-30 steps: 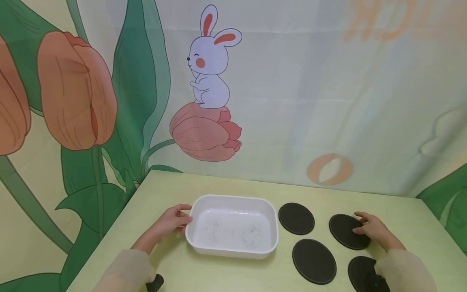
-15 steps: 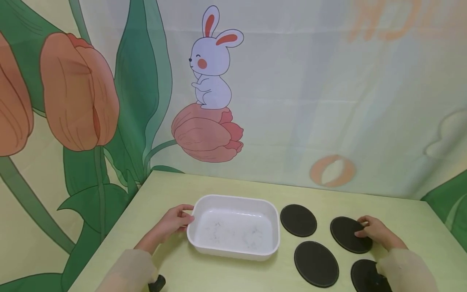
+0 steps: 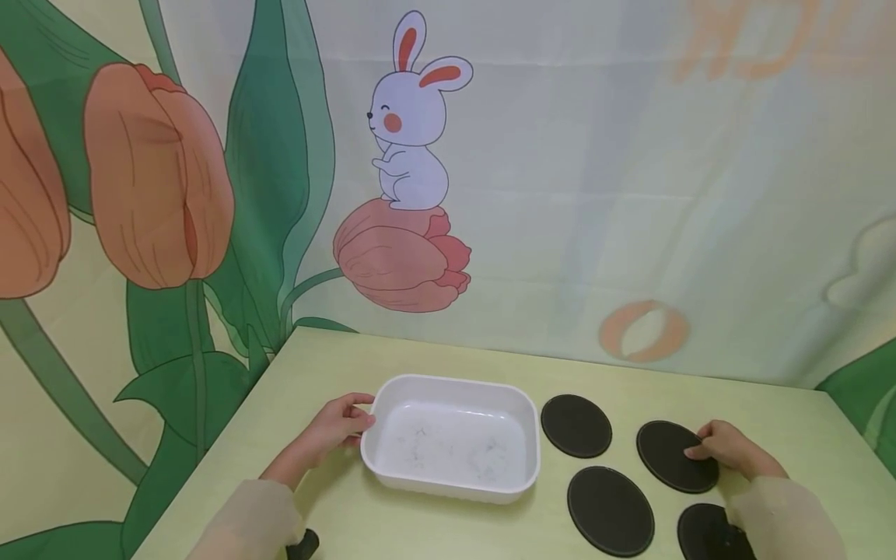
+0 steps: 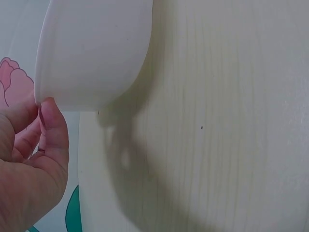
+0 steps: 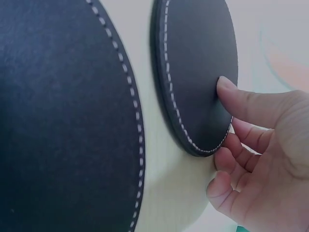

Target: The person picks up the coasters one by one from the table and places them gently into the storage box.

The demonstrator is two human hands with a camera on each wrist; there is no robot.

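A white rectangular baking dish (image 3: 448, 491) sits on the pale table. My left hand (image 3: 334, 430) pinches its left end by the rim; in the left wrist view the thumb (image 4: 54, 130) presses the dish's wall (image 4: 96, 58). Over on the right, my right hand (image 3: 735, 449) pinches the edge of a round black coaster (image 3: 668, 455). The right wrist view has the thumb (image 5: 241, 101) on top of this stitched coaster (image 5: 200, 63), with the other fingers curled at and below its edge.
Two more black coasters (image 3: 576, 425) (image 3: 610, 511) lie right of the dish. Another coaster (image 3: 703, 533) is partly covered by my right sleeve (image 3: 784, 517). A printed cloth (image 3: 560, 194) with tulips and a rabbit hangs behind the table (image 3: 434, 537).
My right fingers have closed from a spread reach onto the coaster's edge. My left hand stays at the dish. The whole scene shifts slightly right and down in the head view.
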